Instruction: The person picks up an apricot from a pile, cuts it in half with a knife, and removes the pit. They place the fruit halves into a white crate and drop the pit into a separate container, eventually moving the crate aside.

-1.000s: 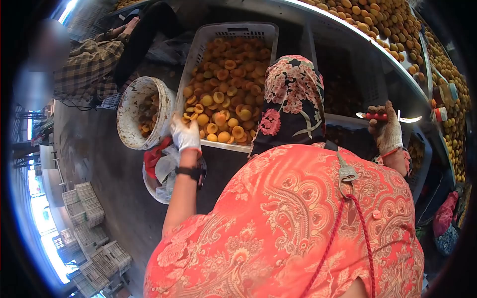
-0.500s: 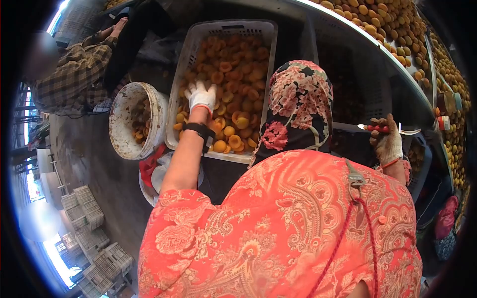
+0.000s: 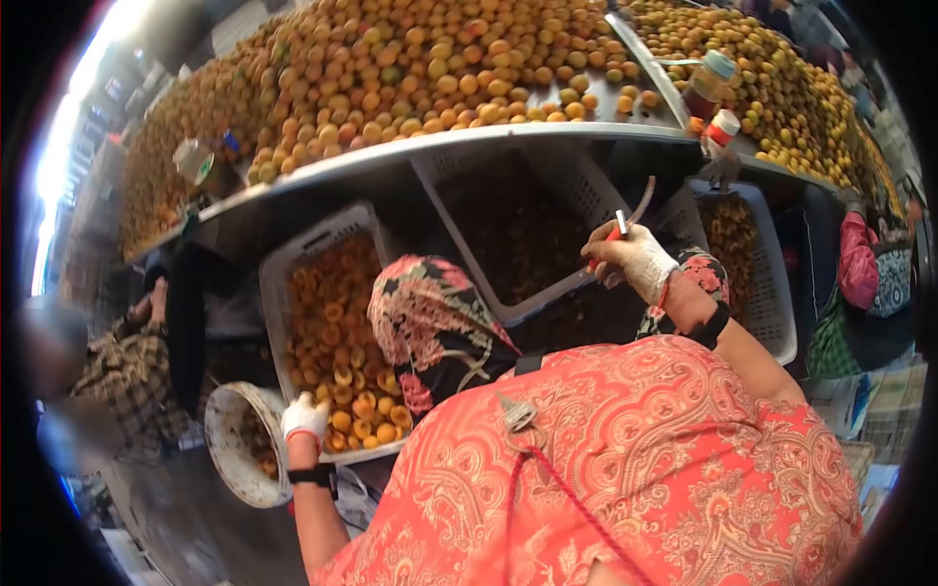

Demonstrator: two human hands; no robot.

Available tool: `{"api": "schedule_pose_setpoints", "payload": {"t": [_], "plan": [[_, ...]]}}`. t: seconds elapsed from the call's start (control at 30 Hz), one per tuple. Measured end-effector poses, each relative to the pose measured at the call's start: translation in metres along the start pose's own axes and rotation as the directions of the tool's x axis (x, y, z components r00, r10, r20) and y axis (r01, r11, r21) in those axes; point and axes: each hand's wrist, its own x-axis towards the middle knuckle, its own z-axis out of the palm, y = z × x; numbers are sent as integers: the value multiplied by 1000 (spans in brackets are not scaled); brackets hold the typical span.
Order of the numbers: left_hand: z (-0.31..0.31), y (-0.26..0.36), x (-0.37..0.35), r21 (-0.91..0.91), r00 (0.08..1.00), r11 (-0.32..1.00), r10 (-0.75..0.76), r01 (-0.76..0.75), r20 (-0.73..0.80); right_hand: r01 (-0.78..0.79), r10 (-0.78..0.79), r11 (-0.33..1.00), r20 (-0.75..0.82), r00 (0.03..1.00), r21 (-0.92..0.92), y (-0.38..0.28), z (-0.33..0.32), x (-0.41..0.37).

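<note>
My left hand [image 3: 305, 418], in a white glove, is at the near left corner of a white crate [image 3: 275, 337] of halved apricots [image 3: 337, 322]. Its fingers look curled in; what they hold, if anything, is hidden. A dirty white bucket [image 3: 223, 444] with dark orange pieces inside stands just left of this hand. My right hand [image 3: 635, 259], in a soiled glove, is closed round a red-handled knife [image 3: 614, 234]. A pale metal tip and a longer curved strip stick up past the fingers. This hand is raised over the near right edge of a dark-filled crate [image 3: 508, 317].
A metal-edged table [image 3: 440, 145] heaped with whole apricots [image 3: 391, 68] runs across the front. Jars [image 3: 708, 78] stand on it. Another crate [image 3: 777, 283] is at the right. A person in a checked shirt [image 3: 137, 391] sits at the left; a pink sleeve [image 3: 858, 259] shows far right.
The view has swung right and up, showing more of the table. My left hand has drawn back from the apricot halves to the crate's near left corner. My right hand still holds the knife.
</note>
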Motion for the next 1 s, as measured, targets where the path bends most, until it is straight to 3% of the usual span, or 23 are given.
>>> {"api": "schedule_pose_setpoints", "payload": {"t": [0.03,0.07,0.13,0.17,0.2,0.23,0.3,0.33,0.37,0.4,0.43,0.47,0.5,0.57,0.6,0.7,0.77,0.8,0.83,0.9,0.93,0.97,1.0], "plan": [[-25,5,-7,-27,998,999,37,-39,-60,-7,7,1000,18,1000,-8,-3,-8,-3],[-41,3,-1,-93,965,984,130,-154,-229,4,-3,1000,26,1000,-22,-8,-14,-6],[-99,27,8,-353,858,818,294,-454,-421,27,-27,999,26,999,-24,-10,-27,-8],[-144,66,-9,-541,878,706,259,-457,-402,151,-147,983,47,988,-105,-6,-34,-5],[-185,102,-23,-496,827,679,326,-542,-457,272,-262,945,77,962,-182,-4,-39,-2],[-210,130,-21,-500,793,632,347,-592,-501,276,-268,946,68,961,-170,-8,-43,-4],[-252,196,-24,-617,762,449,419,-647,-494,338,-337,848,77,938,-408,-17,-52,-12],[-271,229,-19,-532,709,472,530,-703,-466,332,-329,888,65,942,-317,-11,-56,-6],[-284,271,-27,-545,678,429,601,-720,-423,317,-319,897,46,947,-307,-6,-62,-3],[-285,309,-23,-621,653,330,639,-711,-407,284,-280,948,44,959,-147,-1,-66,0],[-287,347,-23,-600,606,321,709,-733,-360,247,-248,969,50,968,15,2,-70,4],[-284,383,-17,-569,571,329,756,-754,-320,226,-228,973,29,973,46,1,-72,3],[-274,419,-1,-512,499,296,805,-807,-322,150,-149,988,-16,989,42,-3,-74,1],[-260,485,11,-323,410,317,867,-892,-281,191,-205,970,-80,976,-151,8,-86,8],[-256,517,10,-272,428,369,880,-889,-206,214,-227,970,-112,967,-118,16,-90,12],[-227,594,37,-74,276,266,927,-961,-254,44,-50,998,-134,990,-51,11,-102,14],[-213,636,49,-70,228,218,942,-973,-246,63,-64,998,-114,991,-13,18,-110,21],[-211,654,51,215,137,193,958,-957,-250,75,-74,997,-111,991,10,25,-112,26],[-208,667,52,215,135,189,961,-958,-240,89,-85,995,-109,990,35,32,-116,30],[-205,688,52,483,159,195,981,-853,-114,84,-77,995,-111,991,51,37,-124,36],[-208,704,49,528,306,213,947,-822,95,83,-75,995,-113,991,61,40,-127,39],[-194,708,65,567,267,176,960,-805,80,86,-78,994,-111,991,73,43,-130,43],[-194,712,62,593,286,176,954,-786,95,122,-112,989,-114,987,86,45,-132,43]]}}
